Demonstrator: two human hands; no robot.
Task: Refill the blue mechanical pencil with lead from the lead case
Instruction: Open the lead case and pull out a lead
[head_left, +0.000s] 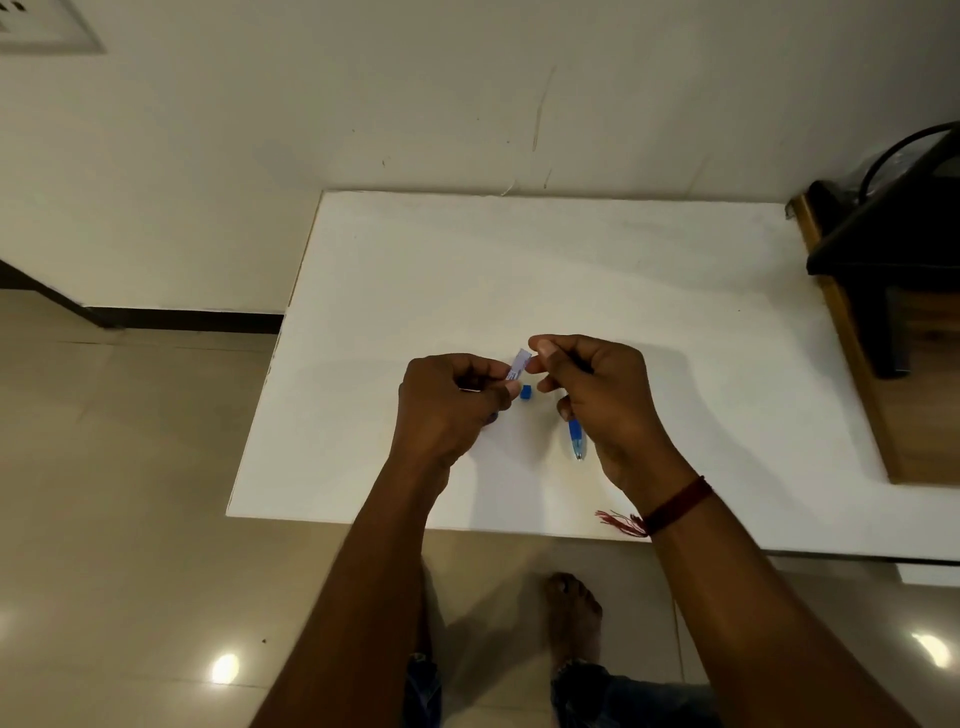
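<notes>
Blue mechanical pencil (575, 439) sits in the right hand (597, 395), the curled fingers closed around its barrel so that only the blue grip and the clear tip show, pointing down toward the near edge of the white table (649, 291). The right thumb and forefinger are pinched together close to the upper end of the lead case (519, 365); whether they touch it or hold a lead cannot be told. A dark red thread band (675, 506) with a loose tassel circles the right wrist.

The left hand (452, 400) is closed on the lead case, a small pale lilac slip held between thumb and fingers and tilted up to the right. Some print marks its face, but it is too small and blurred to read, and no brand can be made out. Just below the case, between the two hands, a small blue cap (525, 392) lies on the table; which item it belongs to cannot be told.

Outward, the table stands against a cream wall (415, 104). A dark stool-like piece (893, 249) stands on a wooden surface at the right. Below the table edge, bare feet (571, 608) rest on glossy beige floor tiles (130, 493).
</notes>
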